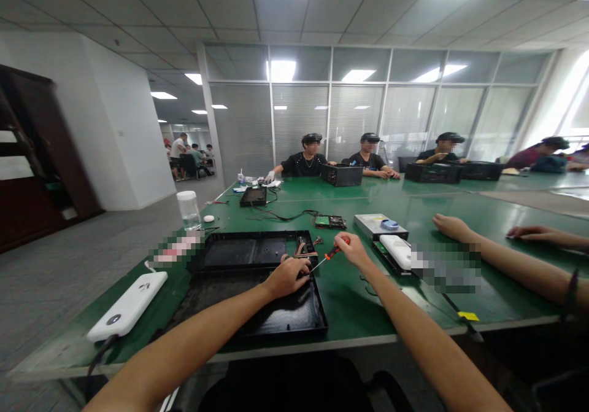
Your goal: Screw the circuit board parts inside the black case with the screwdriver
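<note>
My right hand (pixel 352 247) is closed round the orange-and-black handle of a screwdriver (pixel 332 253), whose thin shaft points left and down toward an open black computer case (pixel 257 252). My left hand (pixel 288 275) rests on the case's near right corner with its fingers curled over a bundle of coloured wires (pixel 301 250); what the fingers grip is partly hidden. A flat black case panel (pixel 285 317) lies in front of the case, under my left forearm.
A white power bank (pixel 129 304) lies at the green table's near-left edge. A clear jar (pixel 188 208), a circuit board (pixel 330 221), a silver drive (pixel 380 225) and a white box (pixel 398 249) stand around. A neighbour's hands (pixel 453 226) rest at the right. Other people sit across.
</note>
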A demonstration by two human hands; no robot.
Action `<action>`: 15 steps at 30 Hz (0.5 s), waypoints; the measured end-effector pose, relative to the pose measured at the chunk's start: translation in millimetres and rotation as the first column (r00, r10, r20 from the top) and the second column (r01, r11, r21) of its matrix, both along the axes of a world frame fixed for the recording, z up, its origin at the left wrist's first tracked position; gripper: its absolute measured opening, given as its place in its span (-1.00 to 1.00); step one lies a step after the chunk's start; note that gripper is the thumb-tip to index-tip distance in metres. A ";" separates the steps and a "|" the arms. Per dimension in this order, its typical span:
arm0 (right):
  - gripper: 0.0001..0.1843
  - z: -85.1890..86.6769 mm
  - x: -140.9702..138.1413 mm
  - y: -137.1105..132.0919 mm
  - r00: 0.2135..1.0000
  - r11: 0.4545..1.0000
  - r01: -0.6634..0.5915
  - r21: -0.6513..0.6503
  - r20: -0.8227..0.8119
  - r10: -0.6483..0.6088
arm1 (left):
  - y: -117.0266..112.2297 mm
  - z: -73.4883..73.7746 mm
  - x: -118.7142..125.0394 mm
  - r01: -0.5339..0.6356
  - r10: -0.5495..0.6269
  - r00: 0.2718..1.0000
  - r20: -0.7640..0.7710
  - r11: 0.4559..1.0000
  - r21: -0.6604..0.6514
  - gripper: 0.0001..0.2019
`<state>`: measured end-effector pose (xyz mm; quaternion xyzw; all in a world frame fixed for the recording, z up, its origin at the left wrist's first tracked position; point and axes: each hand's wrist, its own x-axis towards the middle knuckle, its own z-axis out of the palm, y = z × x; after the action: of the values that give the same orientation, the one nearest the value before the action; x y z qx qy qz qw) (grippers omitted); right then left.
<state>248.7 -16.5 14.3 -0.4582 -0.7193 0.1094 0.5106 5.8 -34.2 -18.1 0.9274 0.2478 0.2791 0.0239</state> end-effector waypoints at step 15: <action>-0.56 97.8 -81.8 -67.2 0.560 0.987 0.154 0.054 0.818 -0.132 | 1.5 0.0 -1.7 -0.041 0.041 0.999 -0.029 0.999 -0.006 -0.67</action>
<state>166.9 -83.7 112.1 -0.5195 -0.8326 -0.1481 0.1222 4.2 -32.7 -18.1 0.9261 0.2678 0.2653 0.0176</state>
